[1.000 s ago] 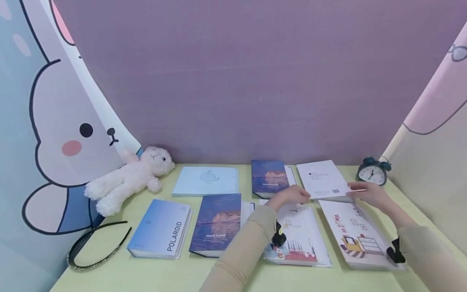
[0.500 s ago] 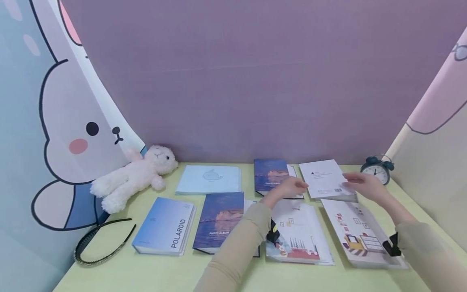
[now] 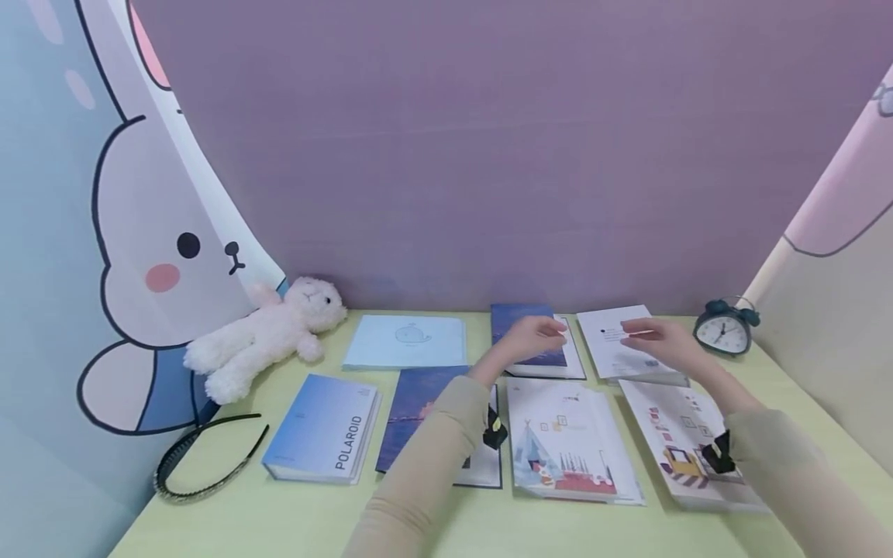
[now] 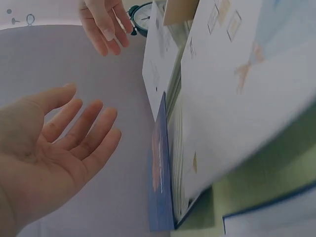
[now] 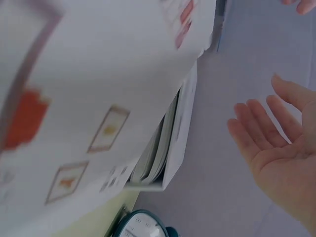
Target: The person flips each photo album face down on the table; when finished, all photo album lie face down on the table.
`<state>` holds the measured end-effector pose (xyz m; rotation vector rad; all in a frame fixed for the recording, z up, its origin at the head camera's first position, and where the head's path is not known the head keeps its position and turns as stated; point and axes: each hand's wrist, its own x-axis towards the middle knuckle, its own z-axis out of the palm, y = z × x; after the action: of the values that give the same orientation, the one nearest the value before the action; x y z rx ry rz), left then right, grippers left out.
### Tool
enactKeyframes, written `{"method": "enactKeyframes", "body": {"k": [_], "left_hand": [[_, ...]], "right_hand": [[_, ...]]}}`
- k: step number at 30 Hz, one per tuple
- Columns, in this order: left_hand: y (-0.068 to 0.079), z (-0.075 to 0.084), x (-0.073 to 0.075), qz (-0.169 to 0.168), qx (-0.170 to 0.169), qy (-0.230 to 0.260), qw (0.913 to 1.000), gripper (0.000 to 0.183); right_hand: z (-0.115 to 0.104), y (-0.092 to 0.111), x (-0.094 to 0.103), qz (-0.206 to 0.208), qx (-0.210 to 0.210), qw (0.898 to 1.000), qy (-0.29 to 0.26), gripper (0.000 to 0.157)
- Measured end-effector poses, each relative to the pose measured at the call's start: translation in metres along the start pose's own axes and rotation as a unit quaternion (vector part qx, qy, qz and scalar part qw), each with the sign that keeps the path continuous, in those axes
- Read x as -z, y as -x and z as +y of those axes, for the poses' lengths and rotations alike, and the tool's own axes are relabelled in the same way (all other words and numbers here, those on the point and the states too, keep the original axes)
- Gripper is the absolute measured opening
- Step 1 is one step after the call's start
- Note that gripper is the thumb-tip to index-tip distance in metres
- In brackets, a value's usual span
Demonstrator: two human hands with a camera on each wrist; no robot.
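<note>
My left hand [image 3: 526, 341] hovers over the back photo album [image 3: 508, 316], which has a sea-and-cliff cover and is partly hidden by the hand. Its fingers are relaxed and hold nothing, as the left wrist view of the hand [image 4: 64, 143] confirms. Over the white album with small print [image 3: 607, 356] at the back right is my right hand [image 3: 663, 345]. In the right wrist view the palm [image 5: 281, 153] is bare and the fingers loosely extended. Nearer the front lie two white illustrated albums, one with a tent picture [image 3: 565, 434], one with a yellow chair [image 3: 677, 434].
A green alarm clock [image 3: 724, 329] stands at the back right. Leftward lie a whale-print album [image 3: 391, 341], a blue POLAROID album [image 3: 317, 426] and another sea-cover album [image 3: 412, 403], partly behind my left sleeve. A plush toy [image 3: 279, 329] and a black headband [image 3: 209, 457] are at the far left.
Both hands have left the edges of the white back-right album, rising and shifting left. That album stays in its place among the others. The head view has turned slightly left.
</note>
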<state>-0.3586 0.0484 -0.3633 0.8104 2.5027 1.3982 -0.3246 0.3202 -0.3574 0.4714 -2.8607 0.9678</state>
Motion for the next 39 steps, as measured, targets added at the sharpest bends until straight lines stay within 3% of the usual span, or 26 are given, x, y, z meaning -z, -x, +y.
{"method": "enactKeyframes", "body": {"k": [6, 11, 19, 31, 39], "left_hand": [[0.012, -0.005, 0.024, 0.019, -0.004, -0.014, 0.9997, 0.033], [0.021, -0.005, 0.046, 0.034, -0.01, -0.02, 0.9992, 0.033], [0.033, -0.02, 0.068, 0.041, 0.005, -0.021, 0.9989, 0.035], [0.046, -0.052, 0.077, 0.058, 0.021, -0.05, 0.9968, 0.032], [0.049, -0.066, 0.072, 0.009, 0.046, -0.059, 0.9971, 0.036]], "right_hand": [[-0.017, -0.014, -0.014, -0.008, 0.02, 1.0, -0.022, 0.048], [-0.032, -0.027, -0.026, 0.007, 0.061, 0.998, -0.032, 0.041], [-0.052, -0.041, -0.048, -0.004, 0.073, 0.996, -0.05, 0.041], [-0.07, -0.056, -0.077, -0.014, 0.069, 0.996, -0.062, 0.038], [-0.07, -0.059, -0.091, -0.042, 0.04, 0.997, -0.05, 0.046]]}}
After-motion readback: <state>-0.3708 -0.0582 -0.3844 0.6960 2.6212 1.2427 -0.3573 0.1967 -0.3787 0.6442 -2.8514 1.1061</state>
